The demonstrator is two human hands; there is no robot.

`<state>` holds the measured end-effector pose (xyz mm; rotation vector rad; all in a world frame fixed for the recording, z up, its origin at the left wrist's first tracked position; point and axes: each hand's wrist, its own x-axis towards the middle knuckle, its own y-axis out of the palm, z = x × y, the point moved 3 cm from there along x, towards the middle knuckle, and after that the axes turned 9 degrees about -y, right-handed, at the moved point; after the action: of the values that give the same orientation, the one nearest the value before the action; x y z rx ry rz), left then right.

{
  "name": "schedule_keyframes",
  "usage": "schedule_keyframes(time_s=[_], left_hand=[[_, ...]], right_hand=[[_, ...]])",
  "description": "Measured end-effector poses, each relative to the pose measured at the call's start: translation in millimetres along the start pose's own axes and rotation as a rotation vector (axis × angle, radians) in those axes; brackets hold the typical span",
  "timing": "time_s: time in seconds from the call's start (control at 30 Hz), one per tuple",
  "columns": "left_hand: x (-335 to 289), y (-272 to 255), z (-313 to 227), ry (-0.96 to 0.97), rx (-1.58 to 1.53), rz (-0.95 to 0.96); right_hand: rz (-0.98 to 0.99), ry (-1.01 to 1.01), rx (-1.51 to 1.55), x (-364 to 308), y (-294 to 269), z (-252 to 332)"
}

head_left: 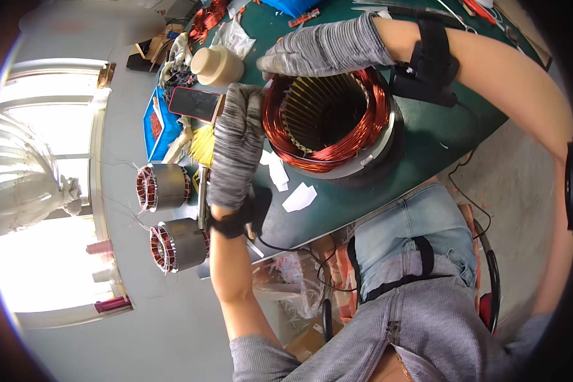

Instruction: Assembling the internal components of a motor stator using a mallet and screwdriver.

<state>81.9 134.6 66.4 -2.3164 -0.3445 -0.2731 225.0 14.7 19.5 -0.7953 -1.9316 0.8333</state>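
A large motor stator stands on the green table, its bore facing up. A thick ring of red-brown copper winding surrounds its top, with yellowish slot strips lining the inside. My left hand, in a grey striped knit glove, is closed against the winding's left side, its fingers pressed together. Across the far rim lies my right hand, gloved alike, with fingers held together and curving round the winding near my left fingertips. Its thumb and the parts underneath are hidden.
Two smaller wound stators sit at the left. Around my left hand lie a phone, yellow strips, a blue bin and a cream plastic piece. Paper scraps and a dark cable lie nearer me.
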Motion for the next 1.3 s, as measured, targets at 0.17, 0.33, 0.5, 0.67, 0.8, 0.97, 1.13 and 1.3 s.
schedule_keyframes(time_s=[0.17, 0.33, 0.5, 0.67, 0.8, 0.97, 1.13, 1.3], left_hand=[[-10.7, 2.9, 16.6, -0.029, 0.303, 0.016], [9.7, -7.7, 26.5, 0.134, 0.109, 0.094], [2.2, -13.4, 14.9, -0.095, 0.255, 0.224], [-7.3, -8.6, -2.3, -0.353, -0.191, 0.214], [-5.5, -17.3, 14.3, -0.311, -0.221, 0.248], [1.3, -14.4, 9.9, -0.333, -0.17, 0.131], [6.1, -19.1, 22.4, -0.411, -0.23, 0.264], [-11.2, -16.2, 23.2, -0.437, -0.287, 0.173]], right_hand=[[-0.018, 0.083, 0.104, -11.0, 2.1, -3.5], [-0.048, 0.118, 0.193, 3.0, 6.9, -2.9], [-0.06, 0.184, 0.256, -0.2, 4.8, -1.3], [-0.072, 0.25, 0.325, 0.4, 5.6, 0.8], [-0.083, 0.283, 0.35, 3.4, 4.7, 4.0], [-0.098, 0.315, 0.375, 0.7, 3.3, 3.3], [-0.118, 0.329, 0.394, -4.5, -0.8, 1.0], [-0.12, 0.345, 0.399, -1.7, -1.3, 3.9]])
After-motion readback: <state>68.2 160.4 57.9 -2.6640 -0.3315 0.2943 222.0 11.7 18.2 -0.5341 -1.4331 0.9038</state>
